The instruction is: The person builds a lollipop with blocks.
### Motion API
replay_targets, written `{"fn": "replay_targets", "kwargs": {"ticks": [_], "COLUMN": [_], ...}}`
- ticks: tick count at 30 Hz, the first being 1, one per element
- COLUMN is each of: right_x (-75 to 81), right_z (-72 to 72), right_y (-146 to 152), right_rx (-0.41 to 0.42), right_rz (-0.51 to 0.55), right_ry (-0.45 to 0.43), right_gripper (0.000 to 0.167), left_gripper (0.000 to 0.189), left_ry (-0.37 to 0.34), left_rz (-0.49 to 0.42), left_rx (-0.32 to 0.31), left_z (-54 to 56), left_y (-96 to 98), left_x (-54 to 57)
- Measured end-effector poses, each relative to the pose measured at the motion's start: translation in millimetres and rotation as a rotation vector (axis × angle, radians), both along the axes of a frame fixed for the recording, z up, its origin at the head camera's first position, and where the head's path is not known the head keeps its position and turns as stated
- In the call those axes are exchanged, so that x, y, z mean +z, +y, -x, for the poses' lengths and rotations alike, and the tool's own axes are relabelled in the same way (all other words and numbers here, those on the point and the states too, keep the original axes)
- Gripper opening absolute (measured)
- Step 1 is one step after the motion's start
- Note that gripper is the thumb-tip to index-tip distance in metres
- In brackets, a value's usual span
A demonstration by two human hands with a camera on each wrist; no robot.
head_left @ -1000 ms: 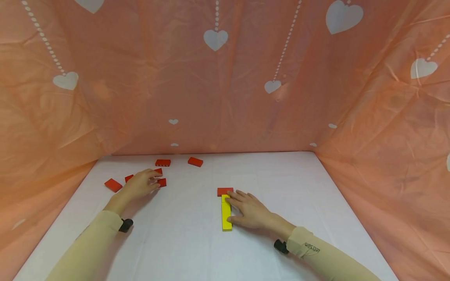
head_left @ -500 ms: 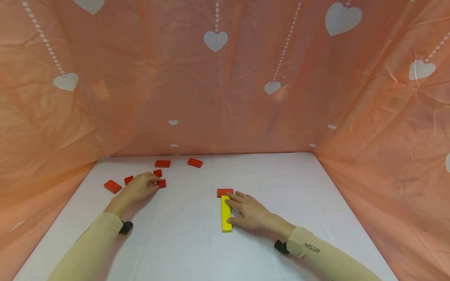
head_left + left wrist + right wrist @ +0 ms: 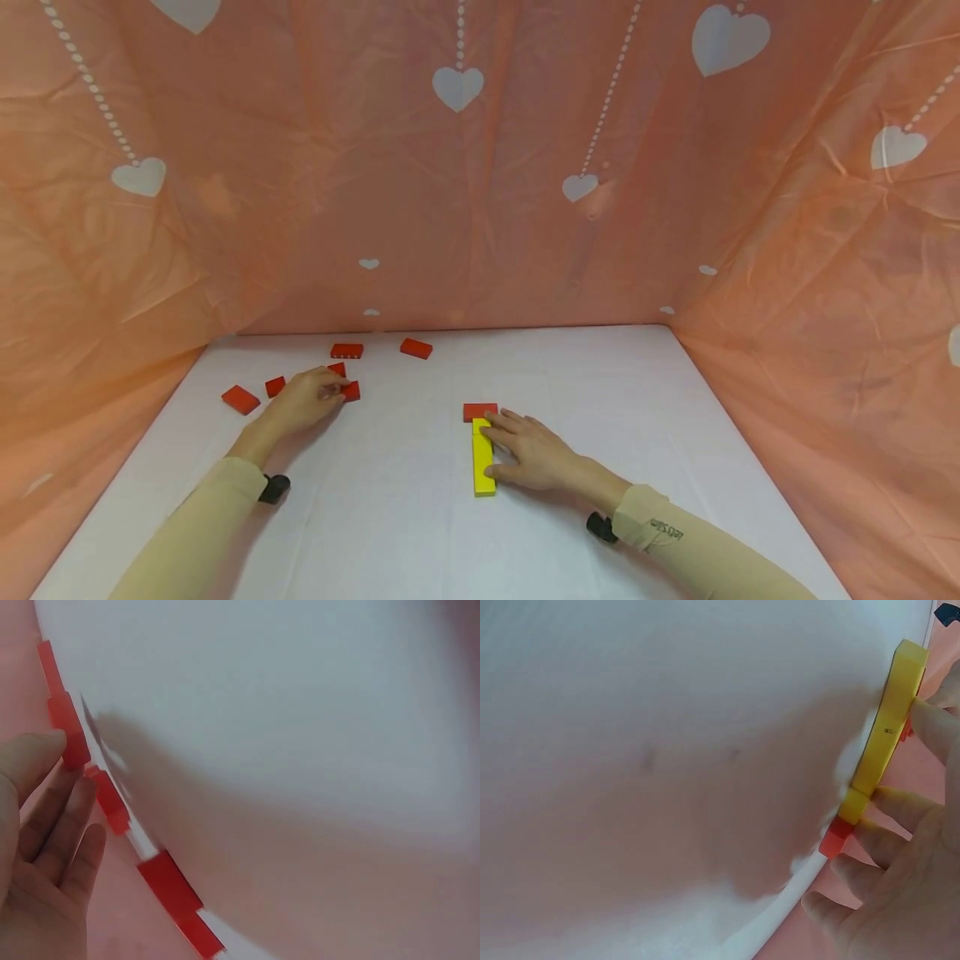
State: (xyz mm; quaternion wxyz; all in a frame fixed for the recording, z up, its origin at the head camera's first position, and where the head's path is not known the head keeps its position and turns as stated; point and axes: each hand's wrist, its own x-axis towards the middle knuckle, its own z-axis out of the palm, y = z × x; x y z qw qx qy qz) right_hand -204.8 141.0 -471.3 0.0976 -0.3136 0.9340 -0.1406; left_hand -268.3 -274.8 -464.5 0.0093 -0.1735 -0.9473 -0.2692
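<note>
At the left of the head view, my left hand [image 3: 303, 400] pinches a small red block [image 3: 352, 392] between thumb and fingers. The left wrist view shows the thumb against this red block [image 3: 73, 746], with the other fingers below it. My right hand [image 3: 538, 457] rests, fingers spread, along the right side of a long yellow block [image 3: 483, 471]. A short yellow block [image 3: 480, 426] continues it at the far end, and a red block [image 3: 474, 411] lies crosswise above that, forming a T. In the right wrist view, fingertips touch the long yellow block [image 3: 885, 735] and short yellow one [image 3: 854, 804].
Around the left hand lie more red blocks: one just behind it [image 3: 337, 369], a small block [image 3: 275, 386] and a longer block [image 3: 241, 399] to its left. Toward the back are a dotted red block [image 3: 347, 351] and another red block [image 3: 416, 348]. Pink curtains [image 3: 480, 208] enclose the white table [image 3: 600, 392].
The left thumb and fingers have come together on the small red block and moved it slightly right. My right hand and the yellow blocks have stayed in place.
</note>
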Motion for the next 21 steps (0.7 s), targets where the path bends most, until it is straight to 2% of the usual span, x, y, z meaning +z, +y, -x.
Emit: {"fn": "replay_targets", "kwargs": {"ticks": [10, 17, 21], "right_x": [1.9, 1.8, 0.8], "right_z": [0.2, 0.2, 0.9], "right_y": [0, 0, 0], "right_rx": [0.004, 0.003, 0.005], "right_rz": [-0.014, -0.016, -0.017], "right_ry": [0.009, 0.009, 0.010], "right_gripper": [0.068, 0.068, 0.069], "left_gripper": [0.031, 0.032, 0.033], "left_ry": [0.025, 0.043, 0.025], "left_rz": [-0.022, -0.033, -0.059], "left_rx": [-0.004, -0.018, -0.030], "left_z": [0.1, 3.8, 3.9], "left_y": [24.2, 52.2, 69.3], "left_x": [7.1, 10.5, 12.4]}}
